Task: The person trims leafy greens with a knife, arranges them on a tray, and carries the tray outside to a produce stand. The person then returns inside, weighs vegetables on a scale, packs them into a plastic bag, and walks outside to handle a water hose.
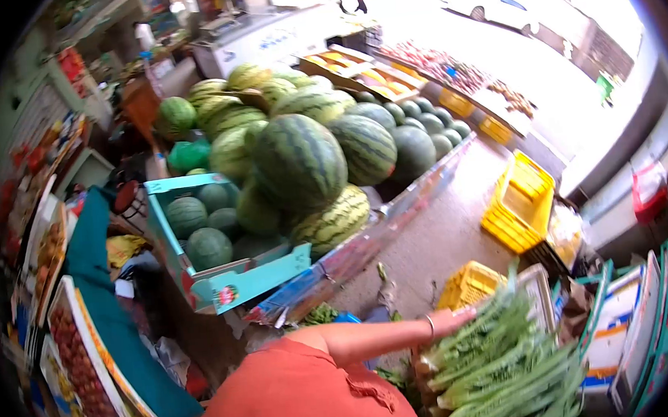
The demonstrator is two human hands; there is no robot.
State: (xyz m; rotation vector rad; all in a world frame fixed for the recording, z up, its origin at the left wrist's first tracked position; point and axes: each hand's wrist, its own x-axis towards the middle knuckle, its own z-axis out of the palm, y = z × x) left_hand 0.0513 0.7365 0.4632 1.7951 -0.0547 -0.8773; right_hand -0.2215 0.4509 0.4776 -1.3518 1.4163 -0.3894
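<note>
One bare arm reaches to the right from the red top, with a bracelet at the wrist. The hand at its end, which looks like my left hand (456, 320), rests at the upper left edge of a pile of long leafy greens (507, 359). Its fingers are blurred against the leaves, and whether they grip any is unclear. Just behind it stands a small yellow basket (469, 284). My right hand does not show.
Large watermelons (300, 160) are heaped ahead, beside a turquoise box (258, 280) of smaller melons. A yellow crate (519, 202) stands at the right, near folded cartons (618, 336). Trays of red fruit (82, 365) lie left. People are outside.
</note>
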